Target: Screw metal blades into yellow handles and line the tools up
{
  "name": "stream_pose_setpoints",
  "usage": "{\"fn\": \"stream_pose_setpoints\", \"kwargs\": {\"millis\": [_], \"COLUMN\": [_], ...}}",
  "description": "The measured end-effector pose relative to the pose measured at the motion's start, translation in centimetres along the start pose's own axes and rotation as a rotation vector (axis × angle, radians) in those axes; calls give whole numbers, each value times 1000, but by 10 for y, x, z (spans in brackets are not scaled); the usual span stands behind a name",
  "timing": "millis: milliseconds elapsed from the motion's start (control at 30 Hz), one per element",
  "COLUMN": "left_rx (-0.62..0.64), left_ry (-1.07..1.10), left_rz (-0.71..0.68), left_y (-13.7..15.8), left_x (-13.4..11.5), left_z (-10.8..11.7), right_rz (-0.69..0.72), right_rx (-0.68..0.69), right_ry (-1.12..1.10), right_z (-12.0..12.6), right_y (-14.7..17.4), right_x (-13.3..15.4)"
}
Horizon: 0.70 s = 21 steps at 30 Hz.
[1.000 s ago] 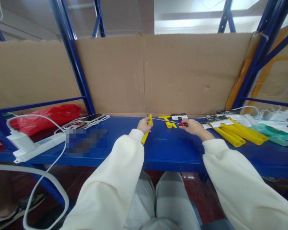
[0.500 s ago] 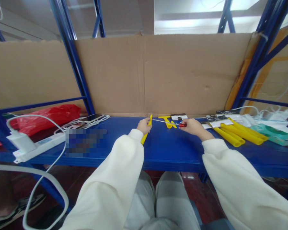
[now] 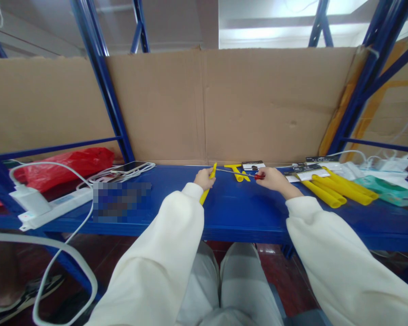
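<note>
Just left of the middle of the blue shelf, my left hand (image 3: 204, 179) is closed around a yellow plastic piece (image 3: 204, 196), which sticks out above and below the fist. My right hand (image 3: 274, 179) grips the red handle of a screwdriver (image 3: 259, 175). Its thin metal shaft points left, with the tip at the upper end of the yellow piece; whether it touches a screw there is too small to tell. Behind the shaft lie a yellow T-shaped part (image 3: 237, 170) and a small yellow offcut-like piece (image 3: 245, 176).
Several yellow tubes (image 3: 329, 192) lie right, near black-and-white cards (image 3: 311, 172) and a green packet (image 3: 389, 190). A white power strip (image 3: 59, 206), phone (image 3: 132, 167), cables and red bag (image 3: 68, 165) sit left. Cardboard (image 3: 241, 104) closes the back. A blurred patch hides something left.
The screwdriver handle has turned slightly in my right hand and shifted a touch to the right. My left hand and the yellow piece have hardly moved.
</note>
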<state>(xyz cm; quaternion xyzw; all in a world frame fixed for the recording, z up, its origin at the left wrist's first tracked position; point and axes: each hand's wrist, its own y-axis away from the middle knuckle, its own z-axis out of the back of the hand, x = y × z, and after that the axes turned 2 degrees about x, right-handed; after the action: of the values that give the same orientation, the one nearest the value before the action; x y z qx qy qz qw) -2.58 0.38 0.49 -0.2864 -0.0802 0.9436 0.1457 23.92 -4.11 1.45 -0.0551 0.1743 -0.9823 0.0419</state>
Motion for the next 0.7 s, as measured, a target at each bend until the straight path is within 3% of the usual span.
{"fn": "stream_pose_setpoints", "kwargs": {"millis": [167,400,700], "left_rx": [0,8,10], "left_ry": [0,16,-21], "left_rz": [0,-5,-18], "left_y": [1,2,3], "left_x": [-1,-2,-4], "left_z": [0,1,1], "right_rz": [-90,-63,-99], "right_rx": [-3,50,7], "right_ry": [63,120,154], "right_z": [-2,0,1], "right_y": [1,1,2], "right_x": [2,3,3]}}
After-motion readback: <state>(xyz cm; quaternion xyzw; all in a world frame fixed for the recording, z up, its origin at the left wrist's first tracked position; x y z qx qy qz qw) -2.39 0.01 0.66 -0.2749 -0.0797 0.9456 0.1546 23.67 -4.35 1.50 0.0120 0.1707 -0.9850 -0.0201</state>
